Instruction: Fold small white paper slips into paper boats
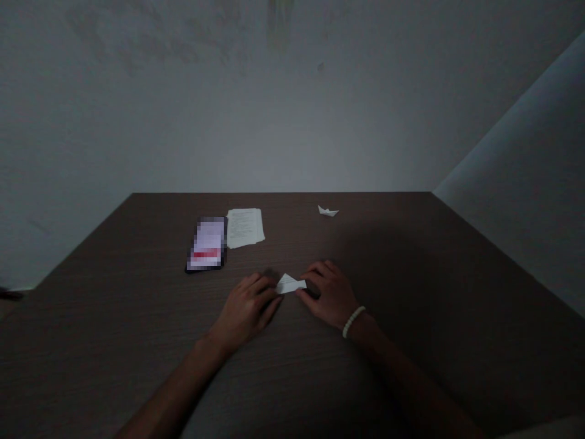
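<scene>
Holding a small paper (287, 285) low at the desk (137, 299), the left hand (245, 306) and right hand (333, 295) meet its 2 ends. The right fingers are clamped on 1 end; whether the left fingers grip or only touch, I cannot tell. The folding seems partly done: 1 peak and a band are formed, but, unlike the boat (328, 212) behind, it looks flat; some folds probably remain.
</scene>
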Demonstrator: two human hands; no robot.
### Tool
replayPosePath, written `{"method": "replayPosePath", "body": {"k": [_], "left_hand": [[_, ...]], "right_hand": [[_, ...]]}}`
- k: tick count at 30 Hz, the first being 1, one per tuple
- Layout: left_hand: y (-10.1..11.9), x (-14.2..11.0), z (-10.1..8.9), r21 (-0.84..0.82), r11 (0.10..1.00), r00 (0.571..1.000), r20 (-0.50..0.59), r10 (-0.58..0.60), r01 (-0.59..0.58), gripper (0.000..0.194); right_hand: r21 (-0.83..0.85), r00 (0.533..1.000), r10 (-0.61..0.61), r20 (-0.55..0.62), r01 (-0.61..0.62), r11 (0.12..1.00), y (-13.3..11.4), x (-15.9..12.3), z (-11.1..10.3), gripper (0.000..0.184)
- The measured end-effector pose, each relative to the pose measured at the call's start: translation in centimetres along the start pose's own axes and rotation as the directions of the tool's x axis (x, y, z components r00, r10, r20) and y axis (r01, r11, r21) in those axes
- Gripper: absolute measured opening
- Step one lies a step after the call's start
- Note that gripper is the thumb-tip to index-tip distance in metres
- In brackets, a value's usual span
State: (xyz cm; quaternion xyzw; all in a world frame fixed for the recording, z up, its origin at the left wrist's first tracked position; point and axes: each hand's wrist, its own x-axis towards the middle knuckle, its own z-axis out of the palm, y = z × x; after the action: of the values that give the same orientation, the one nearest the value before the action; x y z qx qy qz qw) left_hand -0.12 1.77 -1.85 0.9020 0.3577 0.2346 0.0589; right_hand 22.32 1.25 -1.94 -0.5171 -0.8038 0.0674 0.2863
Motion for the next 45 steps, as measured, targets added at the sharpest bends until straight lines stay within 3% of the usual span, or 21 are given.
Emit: {"method": "replayPosePath", "body": {"k": [10,18,24,33,37,45], "left_hand": [[-0.2,0.2,0.0,-0.051,0.994,0.994,-0.024,-0.103,0.102,0.018],[-0.6,0.1,0.2,-0.083,0.994,0.995,-0.07,-0.074,0.068,0.019],[-0.8,0.0,0.4,-0.13,0.989,0.994,-0.069,-0.079,0.07,0.01],[-0.1,0.1,-0.2,-0.077,0.996,0.998,-0.049,-0.04,0.036,0.018],[0.1,0.2,-0.3,-0.037,0.999,0.999,-0.017,-0.029,0.029,0.02],[0.3,0.3,-0.1,0.076,0.997,1.0,-0.01,0.027,-0.027,0.022]], "right_hand": [[0.117,0.999,-0.051,0.007,0.05,0.992,0.0,-0.1,0.7,0.007],[0.14,0.996,-0.083,-0.031,0.086,0.986,0.0,0.0,0.6,0.008],[0.157,0.994,-0.111,0.003,0.109,0.982,0.4,-0.1,0.8,0.007],[0.144,0.995,-0.101,-0.006,0.101,0.984,0.0,0.0,0.4,0.017],[0.108,0.99,-0.132,0.038,0.128,0.986,0.1,-0.2,0.7,0.006],[0.067,0.982,-0.176,0.074,0.171,0.983,0.1,0.0,1.1,0.01]]}}
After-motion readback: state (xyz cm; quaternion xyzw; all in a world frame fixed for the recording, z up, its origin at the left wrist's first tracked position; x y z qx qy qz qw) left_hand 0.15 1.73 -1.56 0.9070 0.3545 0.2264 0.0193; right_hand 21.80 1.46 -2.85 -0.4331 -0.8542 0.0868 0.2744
